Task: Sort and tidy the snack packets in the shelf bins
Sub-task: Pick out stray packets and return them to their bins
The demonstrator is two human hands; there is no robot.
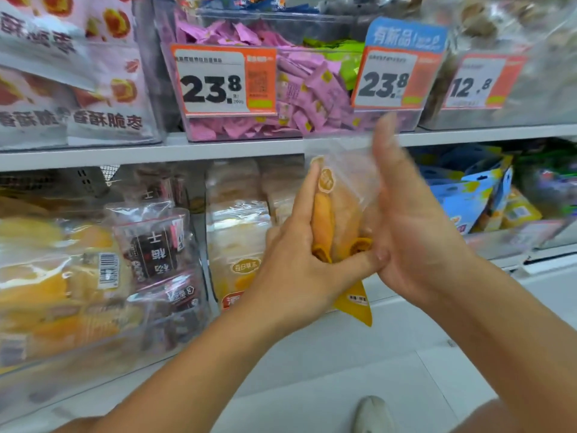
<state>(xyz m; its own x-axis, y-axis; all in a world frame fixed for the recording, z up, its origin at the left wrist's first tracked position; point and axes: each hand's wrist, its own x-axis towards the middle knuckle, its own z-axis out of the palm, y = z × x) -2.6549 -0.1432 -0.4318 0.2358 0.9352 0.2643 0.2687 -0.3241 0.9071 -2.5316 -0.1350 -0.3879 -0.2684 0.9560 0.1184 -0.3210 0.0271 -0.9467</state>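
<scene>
**Status: one packet in hand, bins only partly sorted**

A clear packet (340, 210) with yellow-orange pastry inside is held upright in front of the lower shelf, near the middle of its front edge and clear of every bin.

Grip state:
- Left hand (296, 245): fingers curled round the packet's left side, forefinger extended up along it, thumb crossing under its lower part.
- Right hand (406, 226): flat, fingers straight and together, pressed against the packet's right side. It is blurred, so finer contact cannot be told.

Shelf state:
- The bread bin (237, 232) directly behind the left hand holds matching clear packets standing in a row. Judged the likely destination.
- The left bin (93, 354) holds yellow packets mixed with dark-labelled packets (156, 248), lying at varied angles. Judged unsorted.
- The pink bin (281, 129) on the upper shelf (125, 151) contains some green packets (343, 57) at the back; whether these are misplaced cannot be told.

Assessment: the task appears early to midway. Remaining: seat the held packet, then separate the left bin's mixed stock.
</scene>
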